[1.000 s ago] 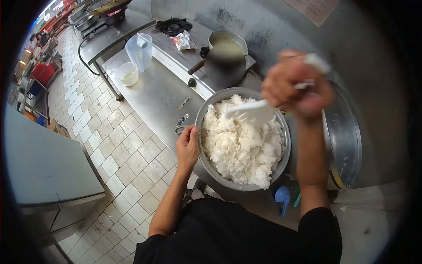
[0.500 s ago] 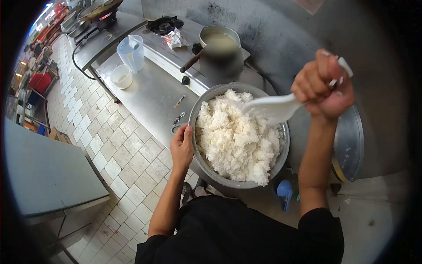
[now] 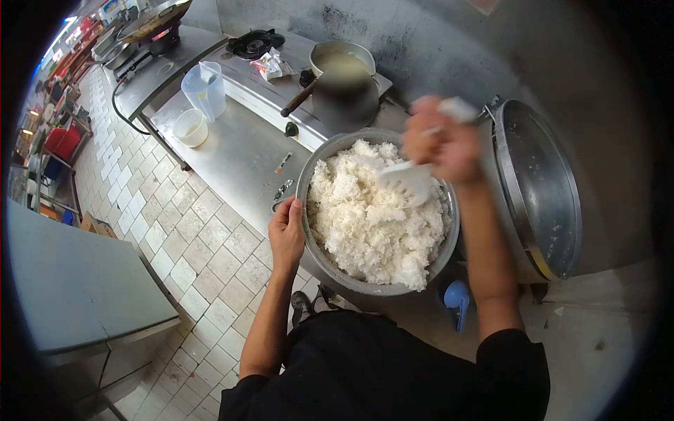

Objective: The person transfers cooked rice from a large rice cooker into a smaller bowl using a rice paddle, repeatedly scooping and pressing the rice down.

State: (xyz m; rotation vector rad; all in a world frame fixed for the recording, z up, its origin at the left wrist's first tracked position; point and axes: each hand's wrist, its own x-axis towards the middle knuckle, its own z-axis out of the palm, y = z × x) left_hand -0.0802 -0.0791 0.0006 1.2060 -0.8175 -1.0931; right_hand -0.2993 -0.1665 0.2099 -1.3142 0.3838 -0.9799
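A big round metal pot [image 3: 319,262] is heaped with white rice [image 3: 368,224]. My left hand [image 3: 286,228] grips the pot's left rim, thumb on top and fingers by the side handle. Above the right part of the pot, my right hand [image 3: 444,144], blurred by motion, is closed round the handle of a white slotted paddle [image 3: 408,184]. The paddle's blade touches or dips into the top of the rice; which of the two is hard to tell.
A saucepan [image 3: 342,59] stands by a gas burner [image 3: 255,43] behind the pot. A plastic jug [image 3: 204,91] and a white tub [image 3: 190,128] stand on the steel counter [image 3: 239,151]. An open round lid [image 3: 540,189] is at right, a blue scoop [image 3: 456,297] below.
My right hand has moved left and down with the paddle, whose blade is now lower over the rice. My left hand stays on the rim. The view has shifted slightly.
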